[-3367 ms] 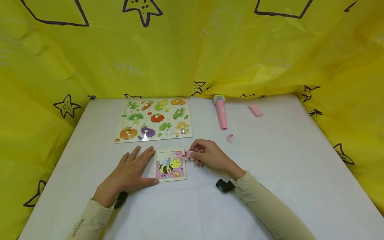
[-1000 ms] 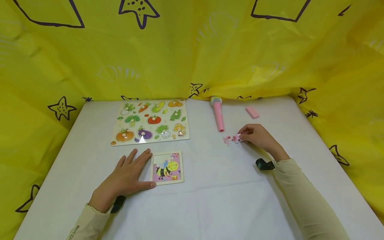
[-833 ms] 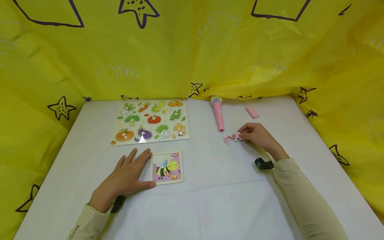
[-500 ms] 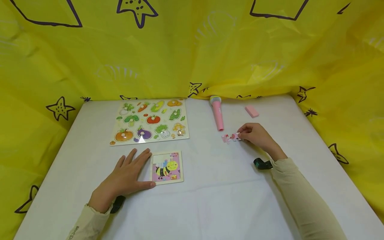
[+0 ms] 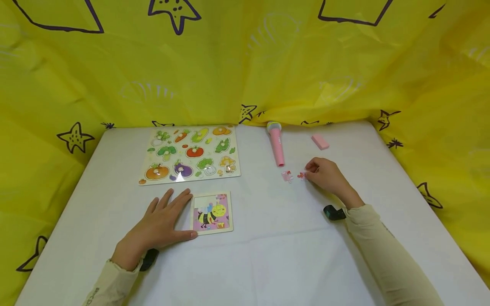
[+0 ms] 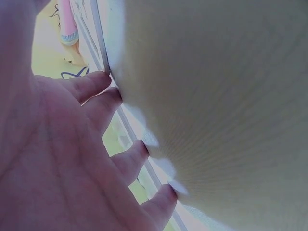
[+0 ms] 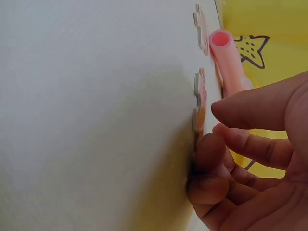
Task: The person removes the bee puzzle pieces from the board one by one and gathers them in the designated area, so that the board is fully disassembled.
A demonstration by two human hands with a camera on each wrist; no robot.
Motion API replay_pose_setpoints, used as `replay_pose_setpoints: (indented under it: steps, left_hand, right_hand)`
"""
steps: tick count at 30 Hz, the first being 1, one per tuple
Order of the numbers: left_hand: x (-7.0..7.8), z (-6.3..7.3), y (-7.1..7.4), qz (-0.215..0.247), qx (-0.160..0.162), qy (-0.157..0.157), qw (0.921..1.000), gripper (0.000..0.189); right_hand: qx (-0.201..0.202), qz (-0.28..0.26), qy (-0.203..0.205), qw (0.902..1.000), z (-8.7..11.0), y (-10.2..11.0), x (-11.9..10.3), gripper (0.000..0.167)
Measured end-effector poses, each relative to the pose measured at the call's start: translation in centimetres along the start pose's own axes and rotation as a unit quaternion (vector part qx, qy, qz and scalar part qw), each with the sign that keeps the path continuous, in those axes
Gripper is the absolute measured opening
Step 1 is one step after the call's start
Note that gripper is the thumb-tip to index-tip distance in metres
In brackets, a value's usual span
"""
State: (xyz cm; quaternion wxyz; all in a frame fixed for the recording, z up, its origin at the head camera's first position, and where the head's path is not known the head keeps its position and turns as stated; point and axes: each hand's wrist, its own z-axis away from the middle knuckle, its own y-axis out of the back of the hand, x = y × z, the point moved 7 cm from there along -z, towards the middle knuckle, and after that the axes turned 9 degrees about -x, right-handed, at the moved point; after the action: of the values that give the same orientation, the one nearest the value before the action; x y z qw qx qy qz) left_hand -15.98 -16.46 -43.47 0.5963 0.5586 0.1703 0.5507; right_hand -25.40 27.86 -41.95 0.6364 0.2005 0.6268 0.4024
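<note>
My left hand [image 5: 160,223] lies with fingers spread along the left side of a small framed bee jigsaw puzzle [image 5: 212,214], its thumb and fingertips at the frame. The puzzle's upper left part shows bare backing. In the left wrist view, the spread fingertips [image 6: 166,192] rest on the table. Over on the right, my right hand [image 5: 325,174] is at a pink puzzle piece [image 5: 301,175] lying on the table. The right wrist view shows the thumb apart from this piece [image 7: 198,103], loosely bent fingers at its near end. Another pink puzzle piece [image 5: 287,176] lies just left of it.
A vegetable peg puzzle board [image 5: 190,155] lies behind the bee puzzle. A pink toy microphone [image 5: 277,146] and a pink block [image 5: 320,142] are at the back right. A yellow cloth [image 5: 214,76] hangs behind the white table [image 5: 252,263].
My right hand has carried a piece from the bee puzzle's upper right corner to beside the other loose piece. Lately the gap between both pieces has widened and the thumb has come away.
</note>
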Motion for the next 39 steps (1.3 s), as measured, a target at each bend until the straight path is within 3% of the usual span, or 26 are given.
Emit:
replay_pose_setpoints:
  steps: [8,15,20,29,39]
  left_hand:
    - [-0.3,0.1,0.0,0.005,0.002,0.003,1.0,0.106]
    - [-0.2,0.0,0.0,0.008,0.002,0.002,1.0,0.105]
    - [0.0,-0.1,0.0,0.008,-0.009,0.007,0.9999,0.105]
    - [-0.1,-0.3,0.0,0.009,-0.017,0.015,0.9997,0.105]
    - [0.2,-0.1,0.2,0.008,-0.014,0.006,0.9998,0.105]
  right_hand:
    - [0.01,-0.006,0.031,0.9994,-0.1,-0.6,-2.1,0.012]
    - [-0.012,-0.036,0.102,0.9941,-0.1,-3.8,-6.5,0.01]
    - [-0.029,-0.051,0.128,0.99,0.0,-6.2,-9.2,0.015]
    - [-0.086,-0.04,0.158,0.9829,-0.5,-9.9,-13.9,0.017]
    - [-0.158,-0.022,0.217,0.9631,-1.3,-14.6,-18.4,0.015]
